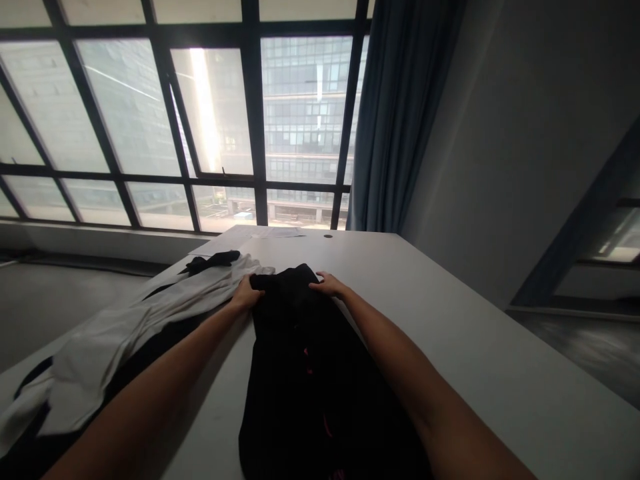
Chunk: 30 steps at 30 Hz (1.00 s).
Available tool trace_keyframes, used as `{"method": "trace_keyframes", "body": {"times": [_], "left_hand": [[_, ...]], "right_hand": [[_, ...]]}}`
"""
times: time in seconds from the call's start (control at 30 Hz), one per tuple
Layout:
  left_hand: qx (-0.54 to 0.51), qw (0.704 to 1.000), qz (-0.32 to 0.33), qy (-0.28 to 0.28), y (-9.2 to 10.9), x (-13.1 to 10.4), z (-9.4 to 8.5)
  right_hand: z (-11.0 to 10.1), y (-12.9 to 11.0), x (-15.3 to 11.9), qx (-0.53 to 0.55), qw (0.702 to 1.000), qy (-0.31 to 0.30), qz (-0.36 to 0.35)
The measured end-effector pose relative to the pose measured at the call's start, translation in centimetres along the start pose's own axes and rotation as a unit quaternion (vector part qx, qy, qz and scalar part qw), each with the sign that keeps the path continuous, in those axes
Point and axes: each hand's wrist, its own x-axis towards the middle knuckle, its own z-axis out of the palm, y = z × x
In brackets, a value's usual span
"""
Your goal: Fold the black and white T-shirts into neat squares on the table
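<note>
While your left hand (249,291) and right hand (327,285) pinch the black garment (285,387) on the surface (460,353) by its end facing the far edge, I'd keep the pull even tbh.

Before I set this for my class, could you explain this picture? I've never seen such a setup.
No machine here: a person works bare-handed, filmed by a camera on their head, looking forward and down. The left hand holds the far end of a black cloth over a white table. The right hand is at its opposite edge; its grip is harder to make out. To the left lie pale cloth and more black fabric. Windows stand beyond.
</note>
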Motion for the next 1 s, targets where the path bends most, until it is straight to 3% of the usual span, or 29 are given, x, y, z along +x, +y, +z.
{"method": "trace_keyframes", "body": {"times": [0.17,0.3,0.47,0.57,0.63,0.7,0.77,0.9,1.0], "left_hand": [[0.081,0.996,0.025,0.011,1.1,2.4,-1.8],[0.119,0.985,0.118,0.033,3.5,5.0,-2.1],[0.093,0.968,0.214,0.096,7.3,8.7,1.4],[0.106,0.969,0.197,0.100,9.4,10.7,4.3],[0.145,0.980,0.114,0.076,10.3,11.3,6.1],[0.185,0.982,0.030,0.039,10.7,11.2,7.7],[0.207,0.978,0.002,0.007,10.4,10.2,9.1],[0.245,0.959,0.124,-0.072,8.6,6.4,11.3],[0.282,0.930,0.183,-0.150,7.4,3.1,11.6]], "right_hand": [[-0.4,0.7,2.2,0.076,0.997,-0.018,-0.011],[-3.1,2.3,2.4,0.072,0.987,0.108,-0.093],[-7.4,4.2,2.1,-0.007,0.933,0.318,-0.169],[-9.0,5.0,1.8,-0.062,0.915,0.379,-0.127],[-9.5,5.5,1.4,-0.095,0.925,0.367,-0.035],[-9.3,6.0,0.9,-0.128,0.937,0.316,0.072],[-8.8,6.3,0.0,-0.177,0.942,0.257,0.121],[-6.8,6.4,-2.4,-0.270,0.944,0.184,0.046],[-5.3,6.1,-4.7,-0.293,0.946,0.138,0.007]]}}
